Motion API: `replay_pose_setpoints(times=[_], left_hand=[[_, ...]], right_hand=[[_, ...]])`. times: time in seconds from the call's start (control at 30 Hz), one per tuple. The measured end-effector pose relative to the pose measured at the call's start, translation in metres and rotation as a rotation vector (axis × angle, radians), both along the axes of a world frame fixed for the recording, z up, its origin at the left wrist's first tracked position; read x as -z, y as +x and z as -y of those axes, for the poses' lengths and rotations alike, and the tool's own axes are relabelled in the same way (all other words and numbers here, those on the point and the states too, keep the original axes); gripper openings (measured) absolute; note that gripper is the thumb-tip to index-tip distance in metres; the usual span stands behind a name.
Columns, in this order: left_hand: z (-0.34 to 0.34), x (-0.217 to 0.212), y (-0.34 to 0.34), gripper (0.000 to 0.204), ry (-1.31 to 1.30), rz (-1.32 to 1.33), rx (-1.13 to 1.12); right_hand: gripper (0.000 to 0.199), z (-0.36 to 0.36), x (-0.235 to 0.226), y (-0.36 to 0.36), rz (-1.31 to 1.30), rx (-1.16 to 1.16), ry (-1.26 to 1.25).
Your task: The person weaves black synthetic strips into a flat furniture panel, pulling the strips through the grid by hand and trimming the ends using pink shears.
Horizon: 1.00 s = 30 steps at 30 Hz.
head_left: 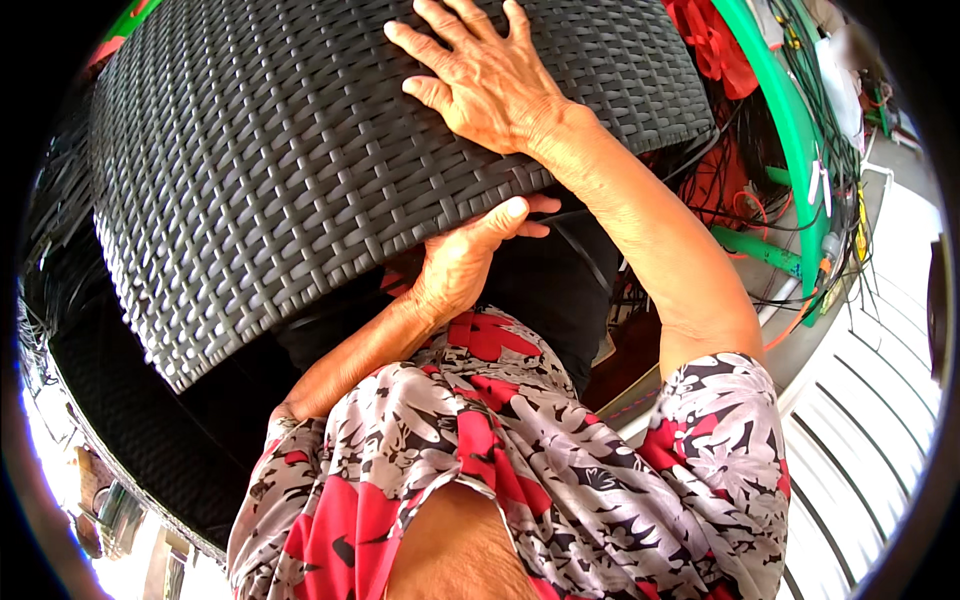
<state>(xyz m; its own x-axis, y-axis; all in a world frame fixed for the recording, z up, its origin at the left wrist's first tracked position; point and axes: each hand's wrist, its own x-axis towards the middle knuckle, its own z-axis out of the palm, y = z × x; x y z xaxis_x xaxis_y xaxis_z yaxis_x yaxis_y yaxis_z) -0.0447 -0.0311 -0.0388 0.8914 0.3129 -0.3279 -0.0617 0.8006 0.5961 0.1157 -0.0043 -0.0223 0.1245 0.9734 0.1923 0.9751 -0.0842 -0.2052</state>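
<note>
Grey woven wicker panel [300,170], right hand [490,80] flat on top, left hand [465,260] gripping its edge

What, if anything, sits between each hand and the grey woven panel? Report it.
Nothing visible does. The right hand lies flat on top of the grey woven panel, and the left hand has its grip on the panel's lower edge, thumb on the weave.

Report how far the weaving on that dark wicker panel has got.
Done: the broad face of the dark woven panel is closely woven right across. In hand: the right hand lies flat on top of it, while the left hand grips its lower edge, thumb on the rim. Left: loose dark strands hang below that edge, unwoven. The panel's far side is hidden.
</note>
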Motion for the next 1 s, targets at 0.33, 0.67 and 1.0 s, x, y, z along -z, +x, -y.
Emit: replay_pose_setpoints(times=[0.33, 0.67, 1.0], left_hand=[[-0.021, 0.004, -0.026, 0.059, -0.009, 0.126, 0.078], [-0.036, -0.009, -0.067, 0.041, -0.16, 0.1, -0.251], [-0.046, 0.002, -0.078, 0.049, -0.019, 0.039, -0.119]], right_hand=[[0.058, -0.016, -0.002, 0.001, -0.152, 0.026, 0.096], [0.042, -0.017, -0.016, -0.067, 0.21, -0.134, 0.206], [0.045, -0.036, -0.005, -0.073, 0.166, -0.082, 0.343]])
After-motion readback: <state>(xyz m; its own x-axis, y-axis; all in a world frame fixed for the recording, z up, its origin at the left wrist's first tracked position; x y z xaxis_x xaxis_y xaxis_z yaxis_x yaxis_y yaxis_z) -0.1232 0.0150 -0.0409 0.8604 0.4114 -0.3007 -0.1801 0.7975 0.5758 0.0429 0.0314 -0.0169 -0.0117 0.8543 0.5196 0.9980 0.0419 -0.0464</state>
